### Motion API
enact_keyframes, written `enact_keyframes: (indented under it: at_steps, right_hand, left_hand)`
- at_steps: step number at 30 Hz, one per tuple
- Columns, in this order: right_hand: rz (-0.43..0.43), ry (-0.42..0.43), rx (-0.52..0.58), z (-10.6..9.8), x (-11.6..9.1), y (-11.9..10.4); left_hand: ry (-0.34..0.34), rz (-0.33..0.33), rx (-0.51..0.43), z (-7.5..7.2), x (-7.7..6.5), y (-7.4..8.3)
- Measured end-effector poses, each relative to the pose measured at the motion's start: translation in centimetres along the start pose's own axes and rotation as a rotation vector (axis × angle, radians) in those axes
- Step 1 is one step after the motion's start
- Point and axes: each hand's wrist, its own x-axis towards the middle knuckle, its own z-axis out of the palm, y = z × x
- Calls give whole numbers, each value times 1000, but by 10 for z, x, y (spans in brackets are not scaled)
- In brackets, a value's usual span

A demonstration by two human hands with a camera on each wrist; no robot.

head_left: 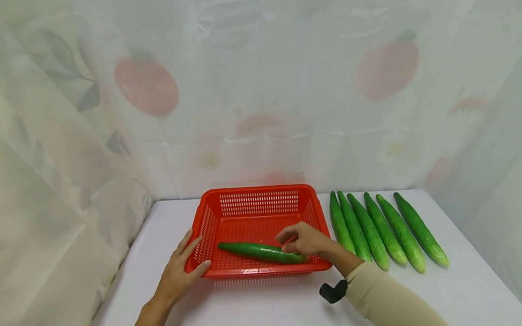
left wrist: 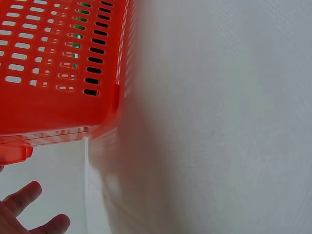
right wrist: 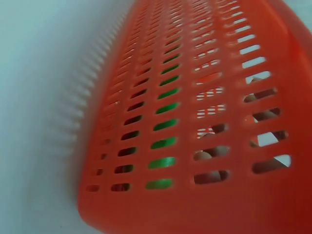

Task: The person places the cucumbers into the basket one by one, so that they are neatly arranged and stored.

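Note:
A red plastic basket (head_left: 264, 270) with slotted walls stands on the white table. One green cucumber (head_left: 262, 251) lies in it along the front wall, its thicker end towards the right. My right hand (head_left: 305, 238) reaches over the front right corner, fingers bent loosely above the cucumber's thicker end with a gap between fingers and thumb. Through the slots of the basket wall (right wrist: 141, 204) in the right wrist view, green cucumber skin and bits of the hand show. At the left rim is my left hand (head_left: 178, 275), fingers spread and thumb near the front left corner.
Several cucumbers (head_left: 373, 231) lie side by side on the table (head_left: 470, 275), right of the basket. A pale curtain (head_left: 256, 83) printed with fruit hangs behind the table and along both sides.

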Motion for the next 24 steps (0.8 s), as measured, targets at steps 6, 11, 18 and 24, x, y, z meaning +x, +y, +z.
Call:
enact_keyframes:
  at_steps: [6,11,18,24]
  right_hand:
    - [-72,24,79,-9,-5,-4]
    - [-104,36,189,-17,-15,-15]
    - [-119,69,238,-35,-29,-31]
    - [-141,121,289,-52,-43,-38]
  left_hand:
    - [1,1,0,0,0,1]
    - [5,10,3,-1,0,1]
    - [8,13,6,-1,-1,2]
    - [9,12,2,0,-1,1]
